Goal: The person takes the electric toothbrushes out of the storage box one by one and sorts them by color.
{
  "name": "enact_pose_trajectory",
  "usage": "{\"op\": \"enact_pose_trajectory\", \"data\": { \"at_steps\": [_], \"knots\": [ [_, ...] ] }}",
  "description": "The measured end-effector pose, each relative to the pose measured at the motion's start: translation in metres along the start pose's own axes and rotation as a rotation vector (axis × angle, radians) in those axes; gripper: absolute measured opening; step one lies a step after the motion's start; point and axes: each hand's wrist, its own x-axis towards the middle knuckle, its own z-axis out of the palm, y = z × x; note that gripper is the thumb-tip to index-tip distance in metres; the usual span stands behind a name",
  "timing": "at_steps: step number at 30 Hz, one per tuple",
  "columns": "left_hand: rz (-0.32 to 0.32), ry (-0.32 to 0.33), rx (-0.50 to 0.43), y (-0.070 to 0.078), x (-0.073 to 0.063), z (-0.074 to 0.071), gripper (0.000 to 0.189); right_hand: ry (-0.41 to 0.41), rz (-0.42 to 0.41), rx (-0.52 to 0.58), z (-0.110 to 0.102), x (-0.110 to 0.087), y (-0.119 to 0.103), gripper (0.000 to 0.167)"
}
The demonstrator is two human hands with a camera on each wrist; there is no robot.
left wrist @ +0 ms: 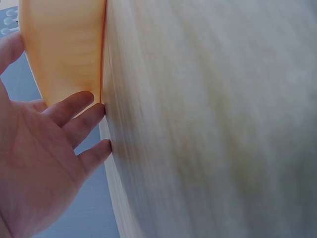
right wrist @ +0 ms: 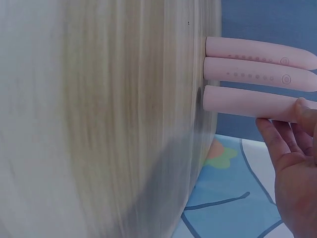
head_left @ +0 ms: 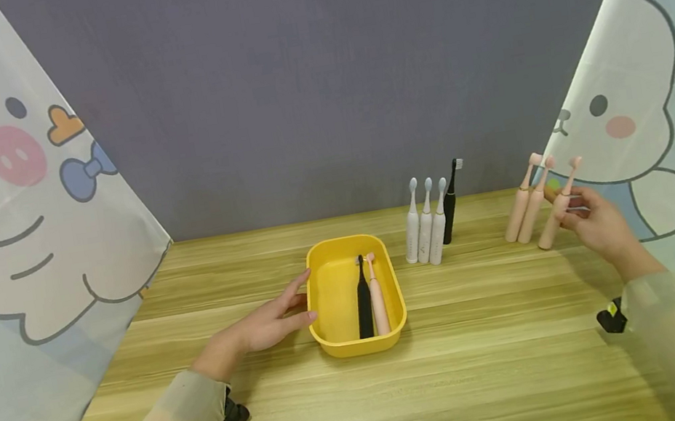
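Note:
My right hand pinches the nearest of three upright pink electric toothbrushes between thumb and fingers, on the right side of the table. The other two pink toothbrushes stand close beside it. Whether the pinched one's base still touches the wood, I cannot tell. With fingers spread, my left hand touches the left wall of a yellow bin. A black electric toothbrush and a pink electric toothbrush lie side by side in the bin's right half, heads toward the back.
Right of the bin, three white electric toothbrushes stand upright in a tight group. A black electric toothbrush stands just behind them. A grey wall closes the table's back, and printed cloths hang at both sides.

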Motion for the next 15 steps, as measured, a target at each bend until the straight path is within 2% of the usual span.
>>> {"op": "enact_pose_trajectory", "data": {
  "at_steps": [9, 15],
  "knots": [
    [-0.019, -0.005, -0.004, -0.0002, -0.0013, 0.0002, 0.095, 0.03, 0.005, 0.031, 0.0057, 0.0065, 0.0022, 0.053],
    [-0.02, -0.005, -0.002, 0.0001, -0.0012, 0.0005, 0.095, 0.015, 0.01, 0.029, 0.0068, 0.0077, 0.0, 0.054]
  ]
}}
